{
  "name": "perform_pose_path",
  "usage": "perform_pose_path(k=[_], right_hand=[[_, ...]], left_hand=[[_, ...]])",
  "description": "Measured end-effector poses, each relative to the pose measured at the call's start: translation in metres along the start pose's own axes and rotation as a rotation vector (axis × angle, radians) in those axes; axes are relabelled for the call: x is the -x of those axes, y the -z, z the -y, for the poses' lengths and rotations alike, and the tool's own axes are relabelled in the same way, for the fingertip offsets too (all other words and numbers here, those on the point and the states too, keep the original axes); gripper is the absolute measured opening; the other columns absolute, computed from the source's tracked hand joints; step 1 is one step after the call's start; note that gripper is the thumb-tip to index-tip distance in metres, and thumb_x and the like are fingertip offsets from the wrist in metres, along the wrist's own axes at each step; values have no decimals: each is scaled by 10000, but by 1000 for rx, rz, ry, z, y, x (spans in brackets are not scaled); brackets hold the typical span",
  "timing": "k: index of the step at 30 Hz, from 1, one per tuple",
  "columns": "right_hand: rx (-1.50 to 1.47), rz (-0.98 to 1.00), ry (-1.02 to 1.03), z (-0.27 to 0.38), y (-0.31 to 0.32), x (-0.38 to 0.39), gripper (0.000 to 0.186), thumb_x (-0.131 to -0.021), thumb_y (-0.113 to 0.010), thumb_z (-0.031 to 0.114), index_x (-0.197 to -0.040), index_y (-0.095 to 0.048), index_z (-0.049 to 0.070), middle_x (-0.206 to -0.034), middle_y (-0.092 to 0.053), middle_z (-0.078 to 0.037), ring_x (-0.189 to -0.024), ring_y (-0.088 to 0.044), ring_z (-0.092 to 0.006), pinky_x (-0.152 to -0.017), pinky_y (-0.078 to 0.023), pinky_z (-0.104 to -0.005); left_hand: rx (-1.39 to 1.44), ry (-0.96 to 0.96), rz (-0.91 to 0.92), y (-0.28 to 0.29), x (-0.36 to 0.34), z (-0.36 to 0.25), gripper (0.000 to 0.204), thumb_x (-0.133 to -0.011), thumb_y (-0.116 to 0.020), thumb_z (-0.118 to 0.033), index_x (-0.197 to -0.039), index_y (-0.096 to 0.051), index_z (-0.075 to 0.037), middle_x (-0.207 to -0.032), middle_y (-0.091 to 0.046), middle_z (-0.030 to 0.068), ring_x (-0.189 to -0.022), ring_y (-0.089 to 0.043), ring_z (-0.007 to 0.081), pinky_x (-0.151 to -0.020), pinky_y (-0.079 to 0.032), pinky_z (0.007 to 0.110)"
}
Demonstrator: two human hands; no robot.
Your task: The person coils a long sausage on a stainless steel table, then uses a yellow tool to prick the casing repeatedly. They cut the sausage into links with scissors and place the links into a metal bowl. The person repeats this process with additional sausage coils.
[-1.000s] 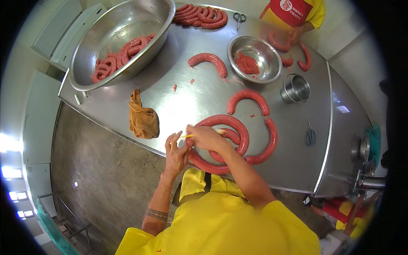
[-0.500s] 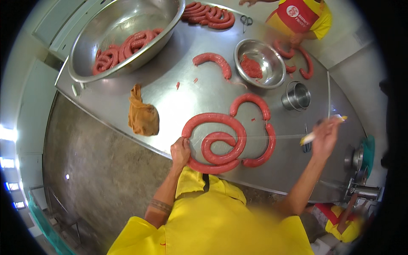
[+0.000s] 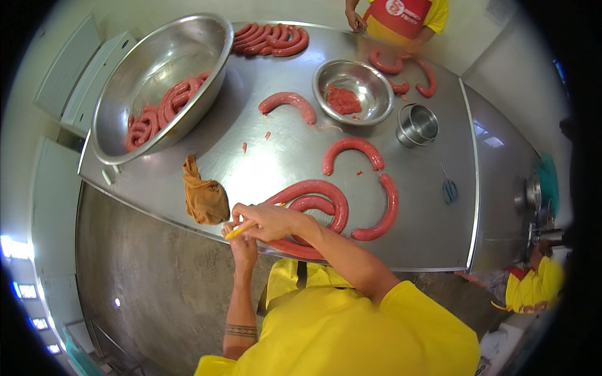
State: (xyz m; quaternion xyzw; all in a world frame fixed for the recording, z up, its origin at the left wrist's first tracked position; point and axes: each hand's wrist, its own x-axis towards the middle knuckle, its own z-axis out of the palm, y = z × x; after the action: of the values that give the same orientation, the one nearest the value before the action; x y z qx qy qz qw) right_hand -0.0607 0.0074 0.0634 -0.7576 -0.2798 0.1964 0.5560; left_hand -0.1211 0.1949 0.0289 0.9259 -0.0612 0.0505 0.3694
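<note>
A long coiled red sausage (image 3: pixel 338 200) lies at the table's near edge, spiralling inward. At its left side my left hand (image 3: pixel 243 249) is closed, fingertips pinching the sausage; the exact spot is partly hidden. My right hand (image 3: pixel 276 222) reaches across over the coil and meets the left. Between its fingers is a slim thread-wound stick with a yellow end (image 3: pixel 239 230). Just right of the coil, two linked sausage pieces (image 3: pixel 386 213) curve on the steel. Left of my hands sits a bunched brown cloth (image 3: pixel 205 199).
Steel table (image 3: pixel 288 147) carries a large basin of sausages (image 3: pixel 213 81), a sausage pile (image 3: pixel 276 39), a single sausage (image 3: pixel 290 100), a bowl with red meat (image 3: pixel 376 113), a metal cup (image 3: pixel 416 125) and scissors (image 3: pixel 449 190). A co-worker (image 3: pixel 401 19) stands across, beside more sausages.
My right hand has swung from the far right to my left hand, bringing the thread-wound stick along. The taut thread across the coil no longer shows. The co-worker's hand now holds the other scissors.
</note>
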Motion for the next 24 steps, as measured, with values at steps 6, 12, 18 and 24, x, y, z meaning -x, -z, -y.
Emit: perform_pose_path(k=[6,12,18,24], right_hand=[[-115,-687,-11,78,38,41,289,-995,-572,169,-1244,-608,28,-972,-669,-108,-930,-636,-241,-809,-498,-363],[-999,-1309,225,107,216,209,285,-1067,-505,350,-860,-515,155,-641,-396,65,-475,-341,-39,-446,-323,-235],[-774,-1507,243,73,223,329,300,-1083,-473,395,-866,-493,189,-618,-363,71,-469,-301,-66,-447,-288,-257],[-1199,-1428,-168,-13,76,370,310,-1051,-506,459,-896,-529,191,-662,-464,25,-567,-480,-160,-539,-418,-346]], left_hand=[[360,95,196,-21,7,-3,211,-1048,-477,-138,-956,-602,4,-744,-657,148,-677,-661,306,-632,-507,370],[152,-183,290,-39,8,-17,151,-1016,-533,-102,-915,-589,-5,-738,-654,190,-638,-663,368,-598,-507,446],[92,-287,349,-61,-7,-17,126,-998,-558,-89,-918,-611,-7,-717,-635,210,-639,-645,391,-591,-488,466],[-240,-82,37,-67,-13,-43,238,-846,-665,-30,-1079,-627,6,-996,-608,227,-1060,-573,392,-936,-430,513]])
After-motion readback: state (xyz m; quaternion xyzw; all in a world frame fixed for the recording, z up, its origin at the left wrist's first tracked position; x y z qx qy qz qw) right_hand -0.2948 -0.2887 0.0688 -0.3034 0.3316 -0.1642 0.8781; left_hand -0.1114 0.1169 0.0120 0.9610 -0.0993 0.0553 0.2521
